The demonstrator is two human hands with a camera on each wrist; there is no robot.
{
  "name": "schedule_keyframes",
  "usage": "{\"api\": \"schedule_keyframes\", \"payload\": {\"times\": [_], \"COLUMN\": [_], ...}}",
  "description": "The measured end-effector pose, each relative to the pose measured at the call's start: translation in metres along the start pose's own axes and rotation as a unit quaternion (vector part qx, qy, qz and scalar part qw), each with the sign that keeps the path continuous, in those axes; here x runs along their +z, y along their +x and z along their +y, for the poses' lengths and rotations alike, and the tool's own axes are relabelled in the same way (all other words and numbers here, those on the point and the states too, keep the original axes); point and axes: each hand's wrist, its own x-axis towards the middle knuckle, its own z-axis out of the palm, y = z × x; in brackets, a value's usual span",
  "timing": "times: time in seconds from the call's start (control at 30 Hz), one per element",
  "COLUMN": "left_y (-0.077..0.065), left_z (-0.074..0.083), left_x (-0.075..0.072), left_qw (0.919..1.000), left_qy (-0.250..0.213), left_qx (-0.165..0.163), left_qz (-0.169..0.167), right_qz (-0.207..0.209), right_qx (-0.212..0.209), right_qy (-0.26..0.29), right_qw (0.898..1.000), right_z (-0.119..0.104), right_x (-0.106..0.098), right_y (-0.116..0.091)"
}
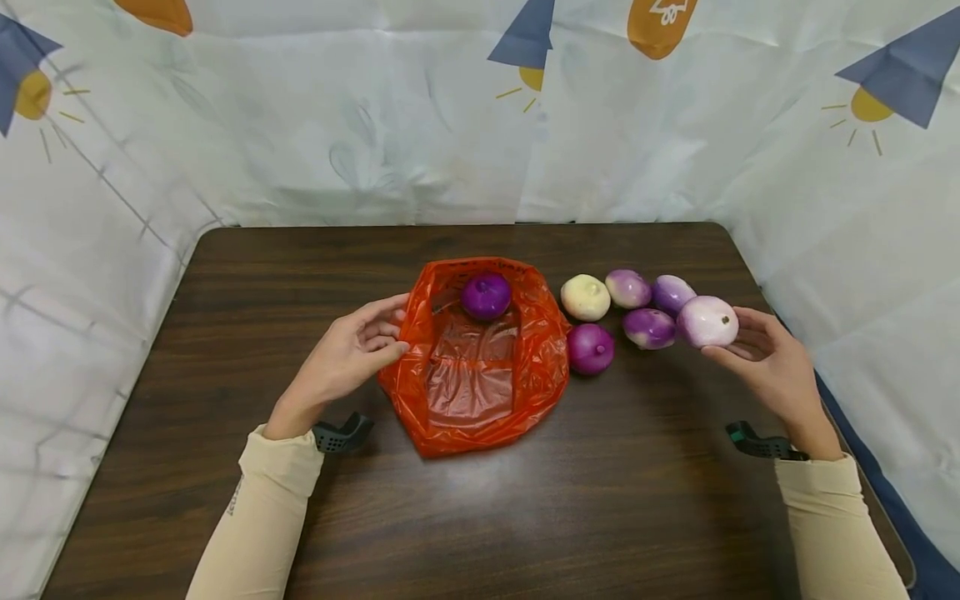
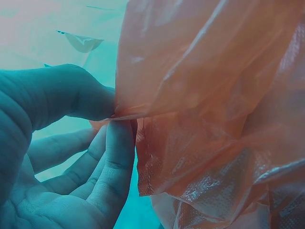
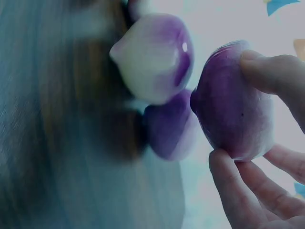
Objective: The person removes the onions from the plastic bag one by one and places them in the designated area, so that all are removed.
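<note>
Between thumb and fingertips my left hand [image 1: 348, 350] pinches the left edge of an orange-red plastic bag [image 1: 405, 408]; in the left wrist view the bag's edge [image 2: 162, 71] runs between them. The bag's mouth faces up, and a dark purple onion [image 1: 486, 297] lies inside toward the back. Over on the right, my right hand [image 1: 772, 367] holds a pale pinkish-purple onion [image 1: 707, 322]. In the right wrist view, thumb and fingers grip that onion [image 3: 236, 102] from opposite sides.
Several onions sit right of the bag: a whitish one [image 1: 585, 297], a purple one [image 1: 590, 348] against the bag's side, and others [image 1: 649, 328] grouped beside them. All stand on a dark wood-grain table [image 1: 300, 267], with a printed white curtain [image 1: 337, 125] behind.
</note>
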Motion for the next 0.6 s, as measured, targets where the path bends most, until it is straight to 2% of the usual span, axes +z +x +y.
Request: {"api": "schedule_keyframes", "payload": {"times": [0.3, 0.6], "left_y": [0.001, 0.001], "left_z": [0.000, -0.001], "left_x": [0.000, 0.000], "left_qw": [1.0000, 1.0000], "left_qy": [0.000, -0.001], "left_qx": [0.002, 0.000], "left_qz": [-0.003, -0.003], "right_qz": [-0.010, -0.033], "right_qx": [0.024, 0.047], "right_qy": [-0.021, -0.068], "right_qw": [0.999, 0.996], "right_z": [0.021, 0.023], "right_x": [-0.002, 0.001], "right_y": [0.001, 0.001]}}
